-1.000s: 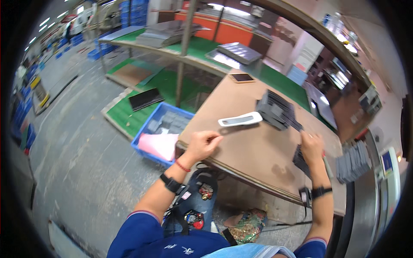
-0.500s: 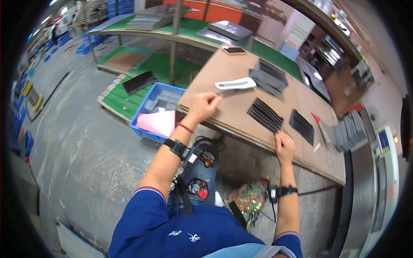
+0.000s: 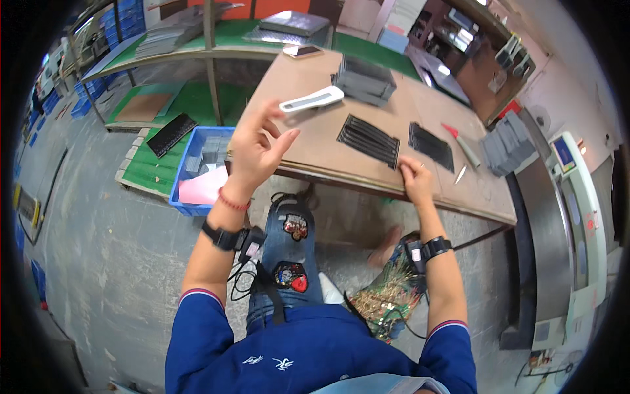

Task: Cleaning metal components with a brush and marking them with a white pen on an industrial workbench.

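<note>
My left hand (image 3: pixel 259 148) is raised over the table's near left edge, thumb and fingers apart, with nothing visible in it. Just beyond its fingertips lies a white, long handle-shaped piece (image 3: pixel 312 100) with a grey strip along its middle. At the table's front edge my right hand (image 3: pixel 417 180) pinches the near right corner of a black striped sheet (image 3: pixel 369 141), which lies on the tabletop. A second black sheet (image 3: pixel 431 146) lies to its right. A stack of dark grey sheets (image 3: pixel 364 80) stands behind the striped sheet.
On the brown table (image 3: pixel 302 144) are a red-tipped tool (image 3: pixel 462 143), a small white stick (image 3: pixel 461 175) and a phone (image 3: pixel 303 51). Grey pieces (image 3: pixel 508 143) are stacked at the right end, beside a machine (image 3: pixel 571 171). A blue crate (image 3: pixel 190 209) stands left of the table.
My left hand has opened from closed fingers and lifted. My right hand still pinches the striped sheet's corner. The whole view has shifted, with the table appearing further left and higher.
</note>
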Tool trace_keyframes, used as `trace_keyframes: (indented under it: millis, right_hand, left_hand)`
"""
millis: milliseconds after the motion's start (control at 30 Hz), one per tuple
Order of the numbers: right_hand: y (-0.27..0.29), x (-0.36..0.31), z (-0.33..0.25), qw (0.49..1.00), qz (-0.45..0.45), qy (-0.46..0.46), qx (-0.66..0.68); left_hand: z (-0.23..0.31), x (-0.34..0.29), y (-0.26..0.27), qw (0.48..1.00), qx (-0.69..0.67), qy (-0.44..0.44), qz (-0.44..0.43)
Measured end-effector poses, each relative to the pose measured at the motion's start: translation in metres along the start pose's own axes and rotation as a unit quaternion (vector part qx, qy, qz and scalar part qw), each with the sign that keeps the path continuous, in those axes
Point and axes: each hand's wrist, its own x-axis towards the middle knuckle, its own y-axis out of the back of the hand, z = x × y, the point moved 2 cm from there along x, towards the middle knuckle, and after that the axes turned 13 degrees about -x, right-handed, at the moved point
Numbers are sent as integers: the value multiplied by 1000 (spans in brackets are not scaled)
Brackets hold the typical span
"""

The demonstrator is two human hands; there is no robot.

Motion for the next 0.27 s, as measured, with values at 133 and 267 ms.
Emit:
trace_keyframes:
  millis: [133,267]
  right_hand:
    - [22,8,-25,993,-24,-80,84]
    - [42,22,-53,991,27,-38,127]
  left_hand:
    - [118,14,2,973,-48,-224,-22]
    - [121,39,9,921,-14,-319,-224]
